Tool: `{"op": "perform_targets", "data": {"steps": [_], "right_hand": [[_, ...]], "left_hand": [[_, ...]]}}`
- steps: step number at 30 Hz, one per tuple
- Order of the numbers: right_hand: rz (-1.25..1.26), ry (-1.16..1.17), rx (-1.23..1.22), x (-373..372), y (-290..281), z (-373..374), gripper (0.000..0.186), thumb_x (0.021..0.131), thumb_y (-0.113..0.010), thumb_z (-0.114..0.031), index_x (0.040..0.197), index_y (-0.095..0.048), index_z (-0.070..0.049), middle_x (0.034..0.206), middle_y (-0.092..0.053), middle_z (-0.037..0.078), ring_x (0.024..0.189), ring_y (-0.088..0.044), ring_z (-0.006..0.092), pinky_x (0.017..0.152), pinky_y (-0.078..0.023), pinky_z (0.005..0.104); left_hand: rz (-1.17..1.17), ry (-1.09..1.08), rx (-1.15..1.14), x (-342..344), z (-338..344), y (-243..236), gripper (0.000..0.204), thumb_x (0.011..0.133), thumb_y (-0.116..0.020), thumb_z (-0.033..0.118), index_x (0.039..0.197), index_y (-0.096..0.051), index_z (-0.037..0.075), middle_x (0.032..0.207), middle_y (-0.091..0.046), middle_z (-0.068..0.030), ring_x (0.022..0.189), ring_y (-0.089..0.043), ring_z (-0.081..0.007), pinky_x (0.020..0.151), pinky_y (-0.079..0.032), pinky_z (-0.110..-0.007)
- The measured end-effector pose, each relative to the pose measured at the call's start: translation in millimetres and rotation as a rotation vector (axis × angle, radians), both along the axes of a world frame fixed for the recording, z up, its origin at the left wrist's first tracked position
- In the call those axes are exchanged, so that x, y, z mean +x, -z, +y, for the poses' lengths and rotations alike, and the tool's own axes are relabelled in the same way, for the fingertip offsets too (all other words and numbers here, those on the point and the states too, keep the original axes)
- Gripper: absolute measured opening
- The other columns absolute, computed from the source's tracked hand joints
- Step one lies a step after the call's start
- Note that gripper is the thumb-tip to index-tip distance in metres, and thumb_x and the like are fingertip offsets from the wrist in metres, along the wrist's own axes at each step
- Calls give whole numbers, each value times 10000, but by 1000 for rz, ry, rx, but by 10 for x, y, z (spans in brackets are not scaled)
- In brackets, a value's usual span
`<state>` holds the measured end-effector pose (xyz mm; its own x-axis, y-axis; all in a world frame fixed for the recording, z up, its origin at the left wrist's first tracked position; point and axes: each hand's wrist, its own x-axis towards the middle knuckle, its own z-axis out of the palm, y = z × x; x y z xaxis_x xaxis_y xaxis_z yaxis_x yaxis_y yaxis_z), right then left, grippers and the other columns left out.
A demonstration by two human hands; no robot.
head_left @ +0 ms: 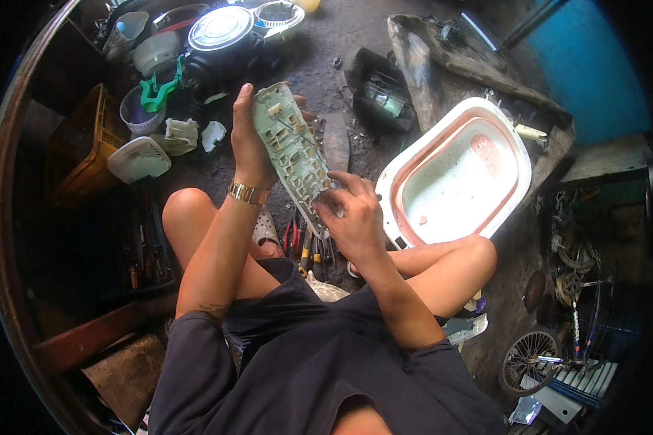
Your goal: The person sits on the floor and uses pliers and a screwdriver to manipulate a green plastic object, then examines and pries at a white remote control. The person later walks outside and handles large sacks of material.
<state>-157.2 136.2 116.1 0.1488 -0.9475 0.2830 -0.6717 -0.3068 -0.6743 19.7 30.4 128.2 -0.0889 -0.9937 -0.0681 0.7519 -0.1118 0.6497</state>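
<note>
My left hand (252, 141) is wrapped round a long, pale plastic panel (286, 134), with the thumb along one edge and fingertips showing past the other. Moulded ribs and small compartments cover the panel's upturned side, and a thin blue wire (292, 129) runs over it. At the panel's lower end, my right hand (355, 217) has its fingers bent and drawn together against the ribs. Whatever small thing those fingers may pinch is too hidden to name. Pliers with red handles (292, 238) and several yellow-and-black-handled tools (306, 254) lie on the ground below the panel.
A white and pink basin (450, 196) stands right of my hands. Beyond are a black container (381, 90) and a crumpled sack (413, 65). An orange crate (87, 138), a clear tub (139, 109) and white plastic pieces (139, 159) sit left. A small bicycle model (533, 360) is lower right.
</note>
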Motion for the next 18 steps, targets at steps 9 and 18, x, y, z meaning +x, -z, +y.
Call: {"op": "perform_targets", "data": {"steps": [9,18], "right_hand": [[-97,-114,-18,-54,203,-137,141,734,-764,-93,853,-727,-27,1165,-635,102,1097,-579,308,953,-460,409],[-143,-174,33,-204,112,-195,171,677,-752,-73,804,-663,-2,1033,-594,117,1055,-584,313,909,-472,425]], "left_hand": [[-111,-81,10,-27,37,4,688,968,-375,612,1249,-579,18,1020,-674,-163,853,-696,-288,736,-584,-436],[-19,-67,38,-67,10,-21,645,965,-407,594,1164,-595,9,950,-679,-172,789,-698,-283,666,-583,-410]]}}
